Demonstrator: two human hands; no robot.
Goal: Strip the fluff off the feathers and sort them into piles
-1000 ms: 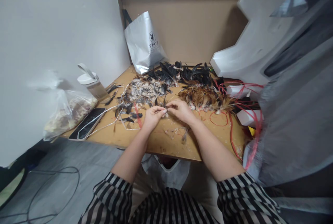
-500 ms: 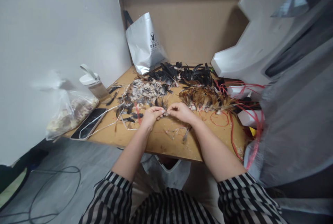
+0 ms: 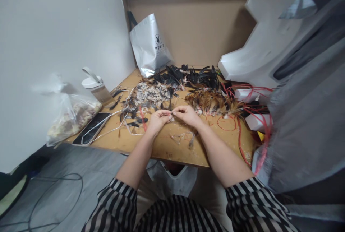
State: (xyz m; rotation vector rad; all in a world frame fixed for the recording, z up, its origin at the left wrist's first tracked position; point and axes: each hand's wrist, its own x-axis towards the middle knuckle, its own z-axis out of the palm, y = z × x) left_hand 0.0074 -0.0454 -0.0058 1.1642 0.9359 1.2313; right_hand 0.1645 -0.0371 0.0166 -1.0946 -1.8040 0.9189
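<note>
- Barely any movement: your right hand's fingertips sit slightly nearer your left hand's than half a second ago; the piles match.
- Small dark feathers stand up at your fingertips, over the near middle of the table.
- Left: thumb and index pinched closed on the feathers' base.
- Right: thumb and index drawn in at the same spot; can't tell how tightly they close or what they hold, too small.
- Behind your hands: mottled feather pile left, brown feathers right, black feathers farther back.
- Red string loops right of your right hand.
- Far left: phone, clear plastic bag, lidded bottle.
- Silver bag leans at the back.
</note>
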